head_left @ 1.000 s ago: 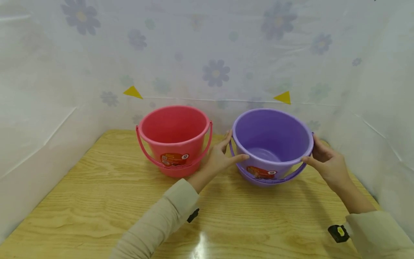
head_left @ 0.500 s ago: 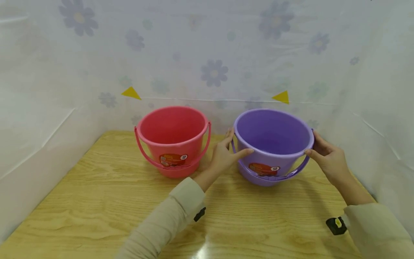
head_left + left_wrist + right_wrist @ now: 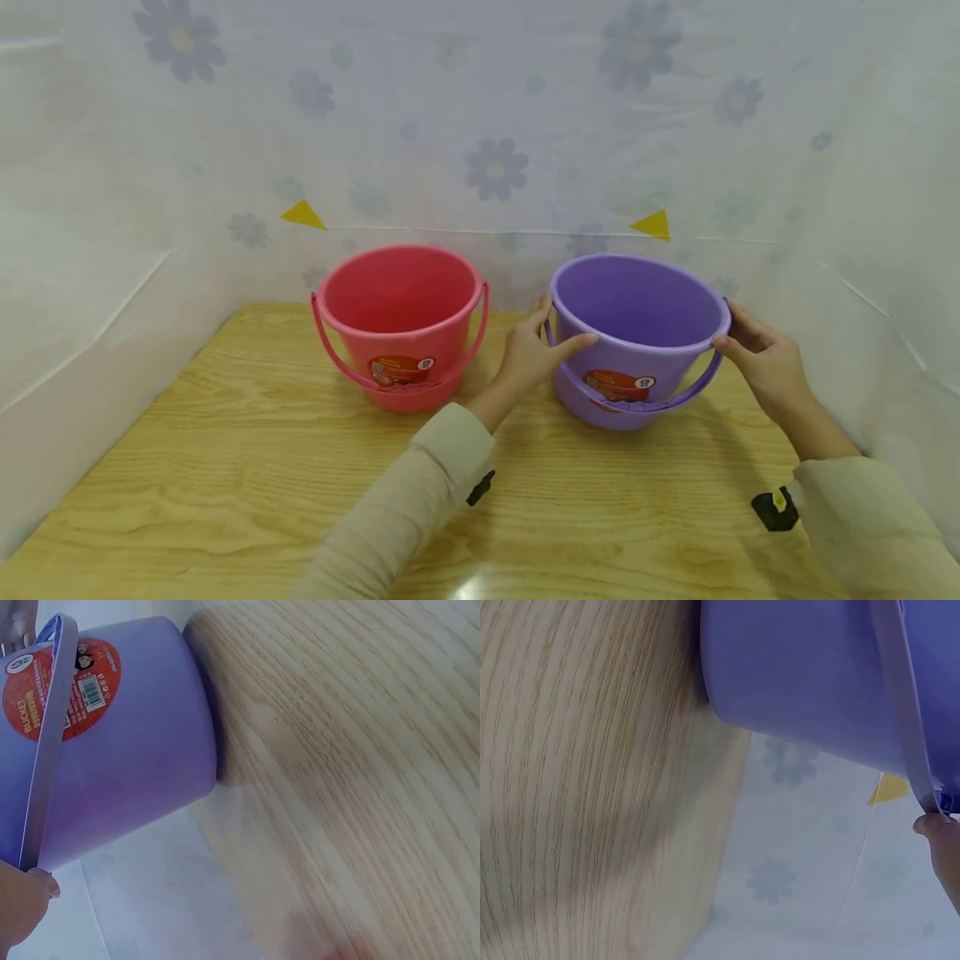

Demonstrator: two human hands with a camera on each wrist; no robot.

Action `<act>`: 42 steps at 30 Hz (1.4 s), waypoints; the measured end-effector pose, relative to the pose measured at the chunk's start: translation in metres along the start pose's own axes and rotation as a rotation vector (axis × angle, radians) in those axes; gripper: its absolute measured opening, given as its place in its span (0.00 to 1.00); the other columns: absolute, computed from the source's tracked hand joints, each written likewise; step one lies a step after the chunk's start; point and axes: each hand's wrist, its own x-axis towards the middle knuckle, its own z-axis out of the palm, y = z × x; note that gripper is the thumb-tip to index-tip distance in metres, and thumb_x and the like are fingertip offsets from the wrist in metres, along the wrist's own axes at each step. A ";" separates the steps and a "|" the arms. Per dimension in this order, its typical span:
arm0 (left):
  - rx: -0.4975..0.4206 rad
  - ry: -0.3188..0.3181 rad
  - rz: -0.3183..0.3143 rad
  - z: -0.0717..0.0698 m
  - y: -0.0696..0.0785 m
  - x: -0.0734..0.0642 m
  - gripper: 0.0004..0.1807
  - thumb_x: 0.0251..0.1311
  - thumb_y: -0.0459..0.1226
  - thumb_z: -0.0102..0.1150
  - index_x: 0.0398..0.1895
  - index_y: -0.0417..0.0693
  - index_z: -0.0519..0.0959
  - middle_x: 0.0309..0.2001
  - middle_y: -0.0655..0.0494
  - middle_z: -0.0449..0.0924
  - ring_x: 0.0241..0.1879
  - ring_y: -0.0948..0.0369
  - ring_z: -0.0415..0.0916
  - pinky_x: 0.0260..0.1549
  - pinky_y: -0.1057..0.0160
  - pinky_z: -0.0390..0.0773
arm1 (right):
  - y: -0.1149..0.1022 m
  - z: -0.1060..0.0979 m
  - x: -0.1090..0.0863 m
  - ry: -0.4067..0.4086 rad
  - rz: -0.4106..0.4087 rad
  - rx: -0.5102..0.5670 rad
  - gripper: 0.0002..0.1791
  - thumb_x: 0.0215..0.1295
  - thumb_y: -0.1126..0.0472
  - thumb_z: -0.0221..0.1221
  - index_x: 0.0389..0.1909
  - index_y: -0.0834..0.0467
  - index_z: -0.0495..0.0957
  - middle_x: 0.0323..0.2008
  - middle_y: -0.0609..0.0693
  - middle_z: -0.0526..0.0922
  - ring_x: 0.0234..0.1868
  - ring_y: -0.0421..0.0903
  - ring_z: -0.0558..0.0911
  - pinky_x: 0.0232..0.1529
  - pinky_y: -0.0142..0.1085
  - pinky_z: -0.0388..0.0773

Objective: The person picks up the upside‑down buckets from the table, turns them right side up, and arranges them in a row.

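Note:
A purple bucket (image 3: 630,367) with a red oval label stands at the right of the wooden table, its handle hanging down in front. My left hand (image 3: 528,354) holds the bucket's left side, thumb on the front of the rim and fingers round the side. On the opposite side my right hand (image 3: 768,371) grips the rim by the handle joint, fingers partly hidden behind it. The left wrist view has the thumb (image 3: 34,900) at the handle's end, and the right wrist view shows the other thumb (image 3: 937,832) there too. Inside the bucket I see only bare purple wall.
A red bucket (image 3: 401,354) with a similar label and a lowered handle stands to the left, close to my left hand. Flowered white sheeting (image 3: 420,125) hangs behind the table (image 3: 262,467) and along its sides. Two yellow triangles, one a marker (image 3: 652,225), are on the back sheet.
The purple bucket has shifted slightly right and straightened from a tilt toward me, so less of its inner floor shows. Both hands kept hold of it. The red bucket stays put.

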 end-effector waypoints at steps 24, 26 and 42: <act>0.040 -0.017 0.078 0.020 0.002 0.006 0.47 0.52 0.47 0.65 0.70 0.41 0.52 0.71 0.43 0.47 0.73 0.53 0.40 0.70 0.57 0.48 | 0.006 -0.017 0.009 0.026 0.109 -0.112 0.34 0.63 0.67 0.56 0.67 0.67 0.54 0.47 0.27 0.78 0.44 0.19 0.76 0.43 0.10 0.69; 0.033 -0.018 0.069 0.021 0.003 0.006 0.47 0.53 0.48 0.64 0.71 0.42 0.51 0.71 0.42 0.45 0.73 0.52 0.40 0.70 0.55 0.48 | 0.006 -0.018 0.010 0.029 0.131 -0.188 0.34 0.64 0.63 0.56 0.68 0.65 0.54 0.49 0.25 0.76 0.44 0.16 0.74 0.42 0.09 0.68; 0.172 -0.018 0.073 0.023 0.004 -0.001 0.45 0.59 0.52 0.56 0.73 0.46 0.45 0.73 0.42 0.39 0.72 0.49 0.42 0.69 0.50 0.52 | 0.003 -0.008 0.008 0.126 0.266 -0.336 0.37 0.67 0.52 0.53 0.70 0.60 0.48 0.71 0.45 0.51 0.74 0.44 0.47 0.71 0.31 0.47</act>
